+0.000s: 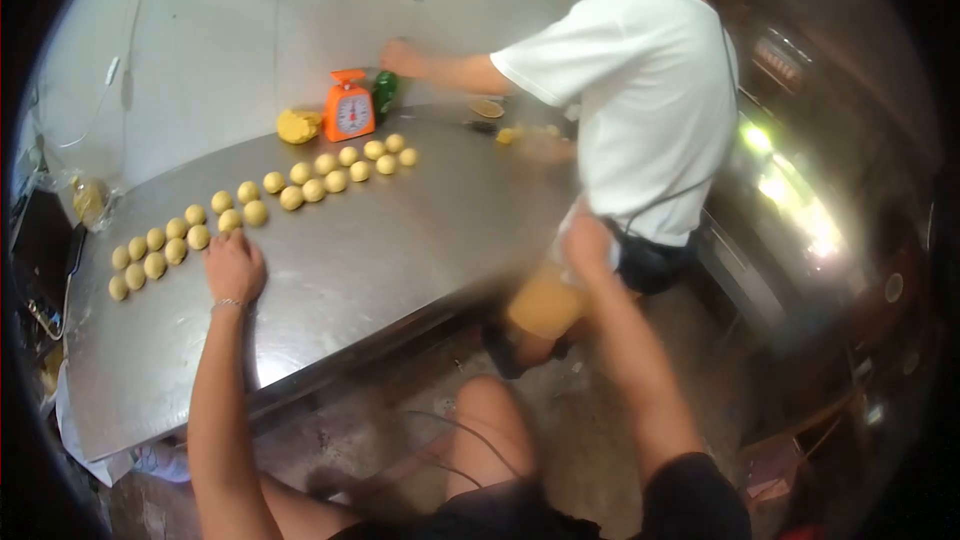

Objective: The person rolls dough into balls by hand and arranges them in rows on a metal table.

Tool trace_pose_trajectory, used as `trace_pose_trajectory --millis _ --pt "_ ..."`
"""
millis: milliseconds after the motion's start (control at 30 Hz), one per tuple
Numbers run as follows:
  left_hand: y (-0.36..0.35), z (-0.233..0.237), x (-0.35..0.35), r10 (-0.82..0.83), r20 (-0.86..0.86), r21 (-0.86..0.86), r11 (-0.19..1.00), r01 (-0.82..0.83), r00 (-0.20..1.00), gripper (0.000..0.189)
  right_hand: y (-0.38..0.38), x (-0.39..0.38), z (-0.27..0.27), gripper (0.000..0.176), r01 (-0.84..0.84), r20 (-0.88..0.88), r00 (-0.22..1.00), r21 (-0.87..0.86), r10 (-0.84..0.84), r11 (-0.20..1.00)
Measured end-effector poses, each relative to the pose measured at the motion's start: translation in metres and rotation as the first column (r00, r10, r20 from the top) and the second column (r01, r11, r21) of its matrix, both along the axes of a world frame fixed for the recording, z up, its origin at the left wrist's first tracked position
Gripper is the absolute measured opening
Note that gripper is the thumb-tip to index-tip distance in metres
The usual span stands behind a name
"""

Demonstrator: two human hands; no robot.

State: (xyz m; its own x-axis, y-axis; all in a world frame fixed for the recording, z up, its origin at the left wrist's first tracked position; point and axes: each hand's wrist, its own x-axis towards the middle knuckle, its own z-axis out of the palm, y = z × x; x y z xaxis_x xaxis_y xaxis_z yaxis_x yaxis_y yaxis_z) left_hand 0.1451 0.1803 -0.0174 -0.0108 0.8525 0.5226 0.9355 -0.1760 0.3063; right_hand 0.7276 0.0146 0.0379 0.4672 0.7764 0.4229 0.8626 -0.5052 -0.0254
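Observation:
On the metal table [370, 270], my left hand [236, 267] lies back up, its partly bent fingers reaching to the near side of a yellow dough ball [230, 220]. A bracelet circles that wrist. Further round yellow balls [155, 265] stretch in two uneven rows to both sides of it. Out past the table's front edge, my right hand [590, 243] is closed around the upper part of a clear plastic bag [548, 298] with something yellow-orange inside. The bag is blurred and hangs before the co-worker's legs.
A person in a white T-shirt [650, 100] stands at the right, one arm stretched over the table. Near the wall are an orange dial scale [349, 110], a yellow lump [298, 126] and a green bottle [384, 93]. A bag [90, 200] rests at the table's left end.

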Motion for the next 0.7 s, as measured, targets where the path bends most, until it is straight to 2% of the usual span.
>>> trace_pose_trajectory --millis 33,67,133,200,300,333,367,400,433,467,500,533,600,700 --pt "-0.002 -0.004 0.004 0.020 -0.021 -0.006 1.000 -0.020 1.000 0.018 -0.005 0.019 0.000 0.086 0.018 0.118 0.993 -0.005 -0.017 1.000" --pt "-0.006 0.000 0.009 0.015 -0.028 -0.037 0.999 -0.016 0.999 0.020 -0.004 0.019 0.000 0.077 0.102 0.098 0.990 0.004 -0.101 0.995" --pt "-0.013 0.006 0.009 0.022 -0.026 -0.090 0.996 -0.024 0.999 0.023 0.006 0.014 0.002 0.060 0.130 0.174 0.978 -0.068 -0.117 0.989" --pt "-0.013 0.004 0.010 0.028 -0.035 -0.111 0.993 -0.032 0.999 0.027 -0.001 -0.038 0.048 0.043 0.061 -0.013 0.998 -0.222 -0.065 0.973" --pt "-0.012 0.006 0.010 0.045 -0.040 -0.083 0.995 -0.049 0.998 0.028 0.009 -0.100 0.050 0.039 -0.148 -0.021 0.989 -0.028 0.147 0.989" --pt "-0.011 0.005 0.006 0.047 -0.033 -0.089 0.995 -0.049 0.998 0.027 0.011 -0.117 0.038 0.040 -0.368 -0.204 0.907 0.047 0.369 0.929" --pt "-0.009 0.005 0.004 0.041 -0.023 -0.088 0.995 -0.043 0.999 0.026 0.017 -0.132 0.025 0.043 -0.545 -0.350 0.747 0.162 0.565 0.822" --pt "-0.008 0.005 0.006 0.029 -0.013 -0.087 0.996 -0.030 0.999 0.026 0.013 -0.166 0.031 0.050 -0.759 -0.549 0.490 0.116 0.678 0.641" --pt "-0.008 0.008 0.010 0.031 0.011 -0.088 0.996 -0.030 0.999 0.025 0.009 -0.200 0.038 0.059 -0.899 -0.803 0.152 0.131 0.577 0.418" --pt "-0.012 0.013 0.008 0.036 0.030 -0.092 0.995 -0.033 0.999 0.024 0.006 -0.234 0.044 0.069 -0.955 -0.951 -0.068 0.150 0.303 0.257" --pt "-0.013 0.015 0.008 0.044 0.046 -0.097 0.994 -0.040 0.998 0.023 -0.007 -0.274 0.057 0.084 -0.969 -0.962 -0.243 0.247 0.121 0.021" --pt "-0.008 0.007 0.004 0.044 0.073 -0.067 0.997 -0.039 0.996 0.021 -0.016 -0.312 0.057 0.094 -0.906 -0.909 -0.406 0.387 0.097 -0.171" --pt "0.001 -0.002 -0.003 0.045 0.067 -0.037 0.998 -0.043 0.997 0.020 -0.031 -0.374 0.079 0.098 -0.831 -0.852 -0.514 0.468 0.096 -0.300" --pt "0.000 -0.002 -0.003 0.027 0.079 -0.025 0.999 -0.025 0.997 0.019 -0.029 -0.408 0.113 0.098 -0.822 -0.839 -0.513 0.421 0.179 -0.384"
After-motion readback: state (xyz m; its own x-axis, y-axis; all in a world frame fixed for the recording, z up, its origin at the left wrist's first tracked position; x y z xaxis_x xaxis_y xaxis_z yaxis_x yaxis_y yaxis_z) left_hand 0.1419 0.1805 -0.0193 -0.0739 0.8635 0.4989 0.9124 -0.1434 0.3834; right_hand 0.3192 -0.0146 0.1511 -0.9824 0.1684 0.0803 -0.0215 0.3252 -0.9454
